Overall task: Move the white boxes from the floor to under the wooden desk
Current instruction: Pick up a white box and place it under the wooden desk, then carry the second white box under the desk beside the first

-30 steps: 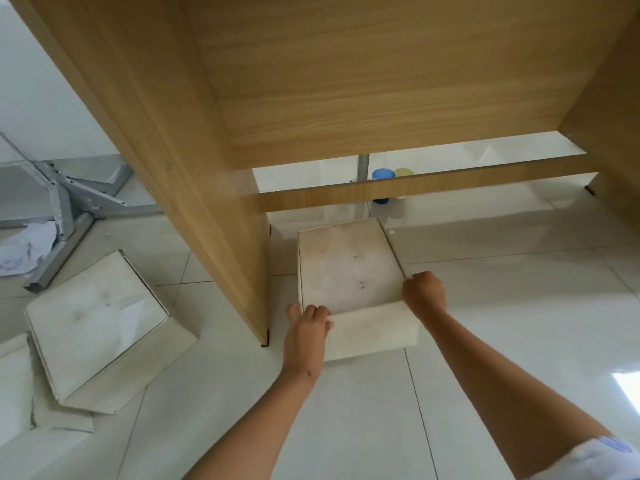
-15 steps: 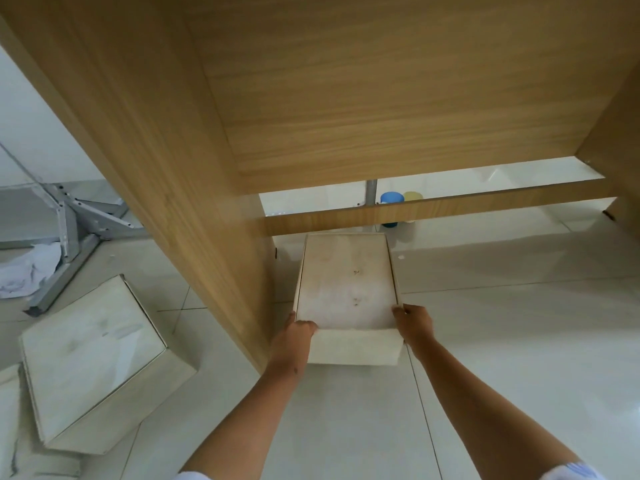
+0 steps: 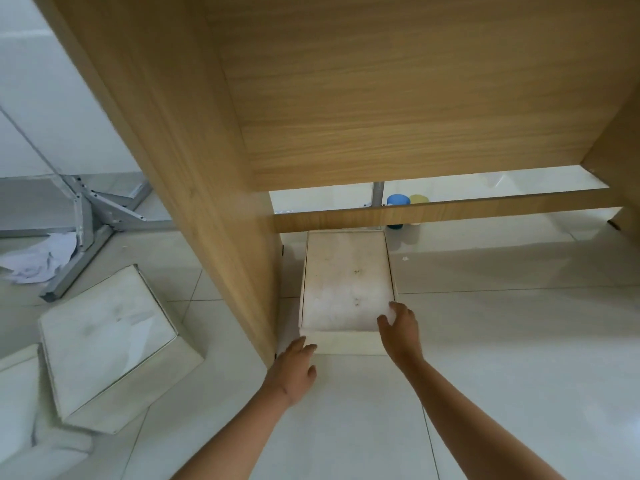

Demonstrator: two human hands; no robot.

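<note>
- Soft, even daylight; the pale floor tiles are bright and glossy, with a faint sheen but no harsh glare
- The brightest strip is the gap behind the wooden desk, so light seems to come from beyond it
- Shade is weak: a dim band under the desk around the white box
- Wide-angle bending makes the desk's side panel lean and edges stretch
- The whole picture is a little soft; the left hand and right hand are slightly smeared

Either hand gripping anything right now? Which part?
Nothing is gripped. The right hand rests open on the near right corner of the white box; the left hand is open just off its near left corner.
</note>
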